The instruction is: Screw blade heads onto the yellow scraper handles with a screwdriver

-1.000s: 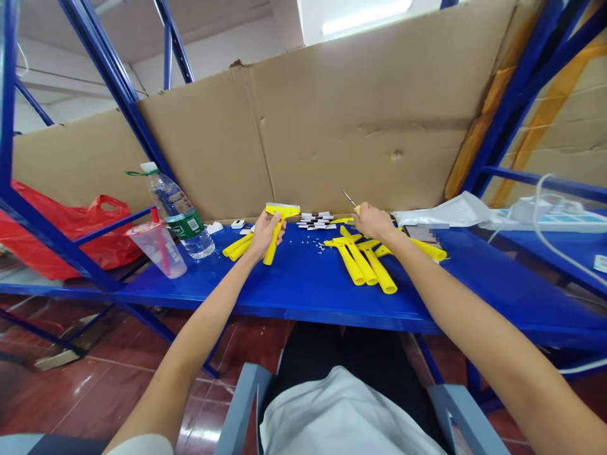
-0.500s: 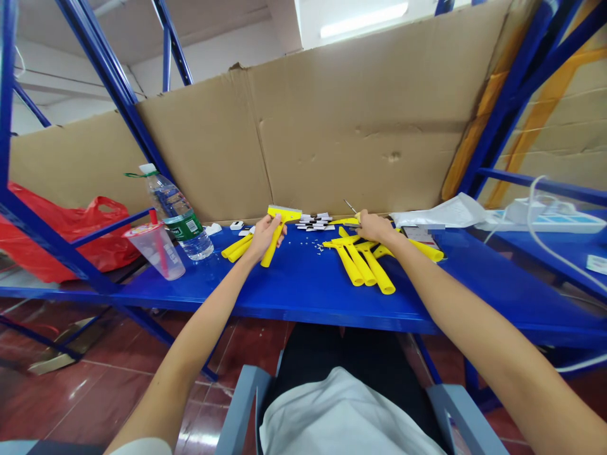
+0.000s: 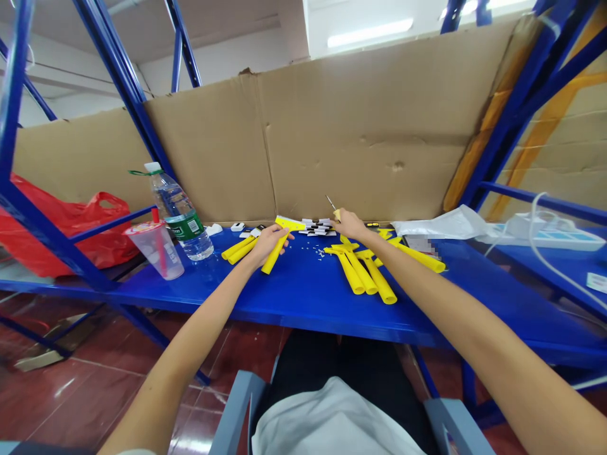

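My left hand [image 3: 268, 244] is closed around a yellow T-shaped scraper [image 3: 274, 255], its wide head tilted up to the right and its hollow handle pointing down toward me. My right hand [image 3: 351, 225] grips a screwdriver [image 3: 331, 202] with a thin metal shaft pointing up and left, away from the scraper. Under my right forearm lies a pile of yellow scrapers [image 3: 379, 283], handles toward me. Left of my left hand rest more yellow handles [image 3: 240, 248]. Between the hands, small black-and-white pieces [image 3: 318, 227] are stacked at the back, with tiny white bits [image 3: 319, 249] scattered in front.
A water bottle [image 3: 183, 218] and a plastic cup with a red straw [image 3: 156, 249] stand on the left of the blue table [image 3: 294, 313]. A red bag [image 3: 61, 221] lies beyond them. White plastic wrap [image 3: 439, 222] and a power strip [image 3: 554, 237] are at right. Cardboard [image 3: 332, 133] walls the back.
My right hand has moved left with the screwdriver, closer to the scraper. The scraper in my left hand has dropped slightly, and the whole view has shifted a little.
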`<state>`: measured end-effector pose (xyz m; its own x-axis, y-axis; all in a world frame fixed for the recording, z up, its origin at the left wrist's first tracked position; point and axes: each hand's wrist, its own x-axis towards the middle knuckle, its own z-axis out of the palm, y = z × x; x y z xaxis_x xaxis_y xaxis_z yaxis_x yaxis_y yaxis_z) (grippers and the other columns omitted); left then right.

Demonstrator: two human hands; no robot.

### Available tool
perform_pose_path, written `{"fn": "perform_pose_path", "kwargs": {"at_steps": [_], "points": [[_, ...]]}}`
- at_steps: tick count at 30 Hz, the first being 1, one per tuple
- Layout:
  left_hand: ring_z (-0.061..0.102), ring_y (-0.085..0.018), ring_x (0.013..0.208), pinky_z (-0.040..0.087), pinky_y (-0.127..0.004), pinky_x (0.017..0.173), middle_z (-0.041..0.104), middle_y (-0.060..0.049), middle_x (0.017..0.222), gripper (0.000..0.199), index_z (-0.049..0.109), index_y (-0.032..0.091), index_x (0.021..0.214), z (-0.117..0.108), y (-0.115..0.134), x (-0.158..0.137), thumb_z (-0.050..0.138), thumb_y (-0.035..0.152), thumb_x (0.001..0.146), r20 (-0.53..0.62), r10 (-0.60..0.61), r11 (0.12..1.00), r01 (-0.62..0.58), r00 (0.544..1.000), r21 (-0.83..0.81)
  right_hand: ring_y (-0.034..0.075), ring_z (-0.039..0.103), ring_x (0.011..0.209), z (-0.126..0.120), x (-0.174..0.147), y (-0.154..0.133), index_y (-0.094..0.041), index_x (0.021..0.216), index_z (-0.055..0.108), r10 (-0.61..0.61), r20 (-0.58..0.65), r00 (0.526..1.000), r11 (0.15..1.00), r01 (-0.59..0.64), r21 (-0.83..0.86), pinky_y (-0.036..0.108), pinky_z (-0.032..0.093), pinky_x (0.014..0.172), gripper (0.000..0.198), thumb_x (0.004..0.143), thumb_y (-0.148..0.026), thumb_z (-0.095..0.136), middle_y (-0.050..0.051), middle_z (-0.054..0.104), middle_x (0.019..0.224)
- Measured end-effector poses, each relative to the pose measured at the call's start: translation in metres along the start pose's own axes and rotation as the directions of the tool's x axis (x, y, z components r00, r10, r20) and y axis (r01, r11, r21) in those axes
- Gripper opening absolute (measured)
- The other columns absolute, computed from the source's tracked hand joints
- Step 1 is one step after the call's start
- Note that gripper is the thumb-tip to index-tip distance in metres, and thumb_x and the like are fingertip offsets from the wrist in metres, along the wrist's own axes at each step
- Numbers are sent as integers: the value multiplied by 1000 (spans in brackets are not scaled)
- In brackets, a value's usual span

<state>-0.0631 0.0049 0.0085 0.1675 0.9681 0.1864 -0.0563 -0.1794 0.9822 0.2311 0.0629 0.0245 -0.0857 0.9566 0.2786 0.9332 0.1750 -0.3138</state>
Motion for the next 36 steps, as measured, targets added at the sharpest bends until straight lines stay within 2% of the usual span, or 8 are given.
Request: {"fn": "perform_pose_path", "kwargs": {"at_steps": [5, 10, 16, 21, 24, 27, 31, 36], "points": [[64, -13, 63, 47, -19, 43, 79, -13, 96, 30, 65, 17, 97, 0, -1, 0, 88, 34, 88, 2, -6, 1000, 6, 1000, -25, 32, 71, 123, 4, 29, -12, -18, 135, 60, -19, 2, 1000, 998, 19, -55, 35, 52, 94, 34, 104, -30, 67, 19, 74, 136], [64, -13, 62, 47, -20, 42, 79, -14, 99, 33, 65, 17, 96, -1, -1, 1, 90, 37, 86, 34, 22, 999, -21, 999, -27, 31, 71, 122, 10, 28, -17, -20, 137, 60, -33, -2, 999, 994, 32, -103, 36, 51, 97, 33, 106, -30, 64, 19, 74, 136], [64, -13, 62, 47, -20, 43, 78, -11, 96, 35, 61, 19, 94, -1, -3, 2, 88, 40, 88, 29, 54, 997, -52, 998, -62, 37, 73, 116, -4, 11, -12, -20, 137, 58, -61, -209, 976, 992, 36, -121, 40, 50, 93, 29, 112, -33, 50, 22, 77, 127], [63, -12, 63, 49, -21, 46, 76, -9, 98, 34, 64, 17, 95, 4, 0, 0, 83, 45, 93, 1, 95, 987, -94, 995, -128, 32, 74, 113, -19, -16, 1, -18, 124, 59, -126, -380, 916, 978, 178, 107, 37, 50, 98, 19, 109, -27, 52, 19, 79, 128], [61, -11, 63, 48, -21, 47, 73, -7, 94, 32, 66, 16, 99, 12, 9, 5, 80, 45, 96, -2, 40, 966, -40, 999, -256, 29, 76, 107, -26, -35, 8, -20, 114, 61, -64, -422, 905, 950, 185, 253, 35, 51, 99, 12, 104, -27, 57, 16, 81, 124], [57, -11, 61, 45, -20, 47, 66, -3, 85, 25, 63, 18, 99, 26, 24, 13, 74, 41, 100, 80, -33, 913, 63, 996, -403, 29, 76, 105, -30, -46, 11, -22, 102, 64, 40, -460, 887, 912, 156, 379, 37, 53, 99, 21, 103, -42, 61, 14, 82, 114], [42, -10, 51, 36, -18, 42, 43, 2, 67, 25, 55, 20, 85, 53, 44, 23, 62, 32, 106, 283, -32, 863, 170, 959, -476, 29, 77, 97, -27, -46, 9, -26, 80, 56, 160, -443, 882, 801, 146, 580, 41, 55, 97, 34, 95, -53, 69, 14, 84, 103], [16, -9, 42, 23, -21, 37, 25, 6, 60, 34, 46, 22, 77, 85, 51, 31, 56, 34, 107, 363, 40, 895, 129, 931, -427, 24, 73, 79, -13, -46, 1, -28, 75, 43, 18, -297, 955, 450, 258, 855, 40, 60, 81, 63, 66, -63, 94, 8, 83, 88]]}}
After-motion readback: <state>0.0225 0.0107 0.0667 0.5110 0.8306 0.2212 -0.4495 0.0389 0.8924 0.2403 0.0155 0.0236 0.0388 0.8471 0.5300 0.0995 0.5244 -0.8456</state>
